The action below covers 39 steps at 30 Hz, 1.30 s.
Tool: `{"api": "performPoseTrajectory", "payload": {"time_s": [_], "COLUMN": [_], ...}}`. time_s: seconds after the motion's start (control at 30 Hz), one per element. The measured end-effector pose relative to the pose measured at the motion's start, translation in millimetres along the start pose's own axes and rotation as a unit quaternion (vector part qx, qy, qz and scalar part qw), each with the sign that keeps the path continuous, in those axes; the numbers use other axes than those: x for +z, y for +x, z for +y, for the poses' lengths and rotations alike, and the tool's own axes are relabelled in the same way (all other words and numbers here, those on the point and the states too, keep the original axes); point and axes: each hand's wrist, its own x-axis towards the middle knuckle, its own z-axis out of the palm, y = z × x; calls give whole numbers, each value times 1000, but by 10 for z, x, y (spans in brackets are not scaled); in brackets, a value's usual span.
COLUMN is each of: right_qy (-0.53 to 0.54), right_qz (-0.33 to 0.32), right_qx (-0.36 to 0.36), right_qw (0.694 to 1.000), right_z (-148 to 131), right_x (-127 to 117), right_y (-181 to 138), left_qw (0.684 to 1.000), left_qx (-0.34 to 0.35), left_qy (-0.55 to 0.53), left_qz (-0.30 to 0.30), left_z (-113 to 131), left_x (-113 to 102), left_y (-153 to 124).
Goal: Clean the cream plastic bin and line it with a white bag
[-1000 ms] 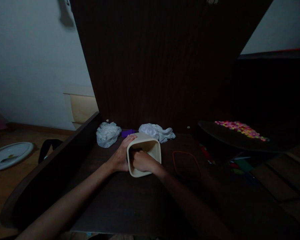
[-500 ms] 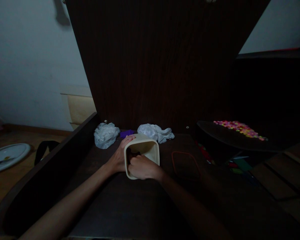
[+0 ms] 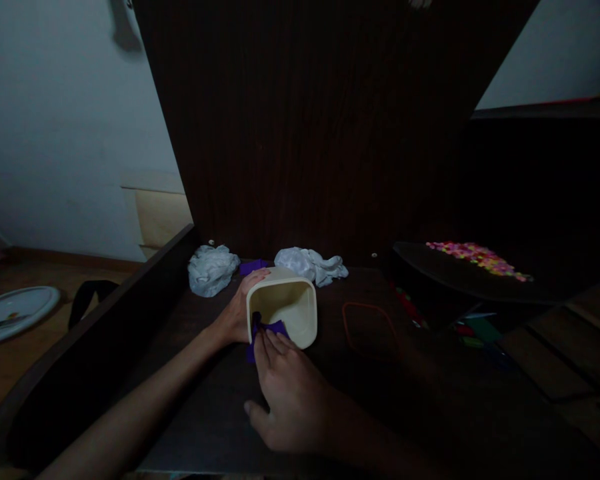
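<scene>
A cream square plastic container point(image 3: 290, 303) lies tipped toward me on the dark wooden table point(image 3: 220, 413). My left hand point(image 3: 237, 310) grips its left side, thumb over the top rim. My right hand point(image 3: 285, 390) lies in front of the container's mouth with its fingers stretched out. Its fingertips press a purple cloth point(image 3: 270, 329) at the lower rim. Part of the cloth hangs over the rim, and how far it reaches inside is hidden.
Two crumpled white cloths point(image 3: 211, 268) point(image 3: 311, 264) and another purple piece point(image 3: 253, 267) lie behind the container. An orange-rimmed lid point(image 3: 370, 327) lies to the right. A dark tray of coloured bits point(image 3: 480, 259) sits far right. A white plate point(image 3: 15, 313) is on the floor at left.
My right hand has come out of the container toward me and opened, drawing the purple cloth to the rim. The left hand keeps its hold.
</scene>
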Motion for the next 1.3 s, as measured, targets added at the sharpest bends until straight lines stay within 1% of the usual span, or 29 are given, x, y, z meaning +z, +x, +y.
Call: {"api": "performPoseTrajectory", "payload": {"time_s": [0.2, 0.33, 0.43, 0.5, 0.6, 0.77, 0.87, 0.97, 1.03, 1.13, 1.17, 1.23, 1.3], "right_qy": [-3, -21, -53, -78, -129, -198, -221, -213, -188, -137, -128, -128, -143], "right_qz": [79, 84, 60, 39, 32, 24, 6, -52, -85, -84, -82, -103, -144], "right_qx": [-21, -21, 2, 33, 73, 84, 81, 69, 101, 172, 179, 142, 92], "right_qw": [997, 996, 997, 996, 988, 976, 972, 973, 973, 972, 972, 976, 975], "right_z": [75, 161, 179, 179, 217, 374, 411, 396, 389, 398, 401, 399, 384], "right_x": [130, 137, 87, 55, 65, 197, 195, 124, 88, 48, 22, -68, -196], "right_y": [-74, -99, -112, -113, -103, -77, -66, -13, 63, 193, 225, 268, 300], "left_qw": [1000, 1000, 1000, 1000, 1000, 999, 999, 999, 999, 999, 999, 999, 999], "left_qx": [-1, 8, 13, 13, 10, 28, 34, 34, 37, 40, 41, 40, 36], "left_qy": [2, -1, -7, -8, -5, -4, -10, -14, -18, -18, -16, -14, -20], "left_qz": [-6, -14, -22, -24, -28, -22, -14, -18, -19, -22, -22, -18, -11], "left_z": [10, 4, 0, 3, 13, 36, 55, 80, 94, 105, 107, 111, 122], "left_x": [-9, -14, -27, -36, -39, -10, 12, 25, 28, 27, 28, 32, 44], "left_y": [8, 13, 22, 31, 51, 93, 109, 118, 124, 127, 125, 116, 100]}}
